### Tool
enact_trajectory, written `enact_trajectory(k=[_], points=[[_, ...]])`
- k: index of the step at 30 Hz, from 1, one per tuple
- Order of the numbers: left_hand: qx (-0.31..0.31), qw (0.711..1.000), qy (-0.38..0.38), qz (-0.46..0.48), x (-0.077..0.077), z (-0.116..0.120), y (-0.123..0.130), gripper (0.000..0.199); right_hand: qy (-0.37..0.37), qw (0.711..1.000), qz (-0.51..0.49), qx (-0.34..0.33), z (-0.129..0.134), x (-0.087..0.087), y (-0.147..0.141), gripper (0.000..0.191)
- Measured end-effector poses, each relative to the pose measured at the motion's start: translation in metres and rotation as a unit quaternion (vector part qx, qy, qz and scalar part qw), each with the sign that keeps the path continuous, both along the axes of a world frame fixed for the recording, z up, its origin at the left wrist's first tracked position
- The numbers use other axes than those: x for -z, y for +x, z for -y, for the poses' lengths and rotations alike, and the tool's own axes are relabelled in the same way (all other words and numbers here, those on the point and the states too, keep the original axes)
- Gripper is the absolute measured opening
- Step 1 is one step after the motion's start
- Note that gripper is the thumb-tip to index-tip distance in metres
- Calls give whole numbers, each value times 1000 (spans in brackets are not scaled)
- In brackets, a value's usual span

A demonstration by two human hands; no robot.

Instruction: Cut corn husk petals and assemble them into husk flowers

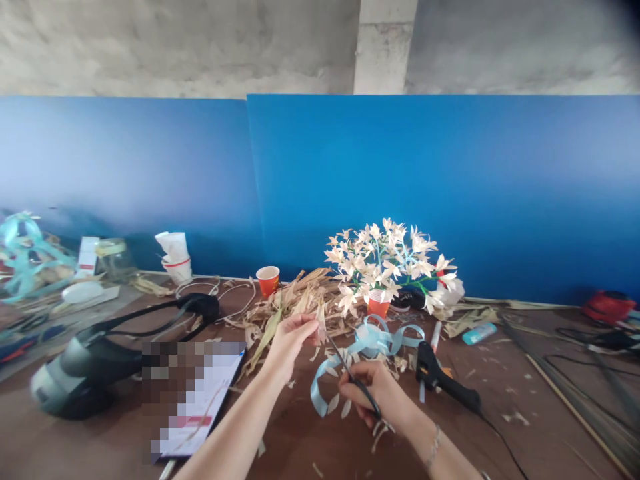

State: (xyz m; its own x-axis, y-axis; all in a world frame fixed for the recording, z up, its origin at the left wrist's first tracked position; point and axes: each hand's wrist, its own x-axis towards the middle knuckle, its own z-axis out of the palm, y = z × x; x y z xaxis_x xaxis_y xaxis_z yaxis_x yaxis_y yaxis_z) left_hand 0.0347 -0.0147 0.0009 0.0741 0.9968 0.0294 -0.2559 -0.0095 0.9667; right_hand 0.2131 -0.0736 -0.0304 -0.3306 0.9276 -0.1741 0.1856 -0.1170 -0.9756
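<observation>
My left hand (296, 340) pinches a small piece of pale corn husk (321, 321) between thumb and fingers. Dark-handled scissors (367, 393) are gripped in my right hand (373, 390), their blades pointing up and left toward the husk piece. A light blue ribbon (373, 339) lies in loops just beyond the right hand. Behind it stands a bunch of cream husk flowers (385, 260) on green stems, set in a red paper cup (379, 307). A heap of dry corn husks (300, 300) spreads behind my left hand.
A black glue gun (445, 380) with a cord lies to the right, near a light blue tube (479, 333). A tablet (205, 407) and a black-and-grey headset (90, 360) are on the left. Another red paper cup (269, 281) stands at the back. Husk scraps litter the brown table (500, 427).
</observation>
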Motion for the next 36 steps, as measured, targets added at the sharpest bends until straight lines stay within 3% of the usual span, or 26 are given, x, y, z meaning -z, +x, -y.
enact_trajectory(k=[17,26,36], points=[[97,995,-9,26,0,4,-1,13,-7,1000,21,-4,3,-6,-1,35],[107,994,-8,21,0,4,0,13,4,999,46,8,3,-4,-2,27],[86,996,-25,5,3,3,1,15,11,996,83,9,3,-16,1,16]])
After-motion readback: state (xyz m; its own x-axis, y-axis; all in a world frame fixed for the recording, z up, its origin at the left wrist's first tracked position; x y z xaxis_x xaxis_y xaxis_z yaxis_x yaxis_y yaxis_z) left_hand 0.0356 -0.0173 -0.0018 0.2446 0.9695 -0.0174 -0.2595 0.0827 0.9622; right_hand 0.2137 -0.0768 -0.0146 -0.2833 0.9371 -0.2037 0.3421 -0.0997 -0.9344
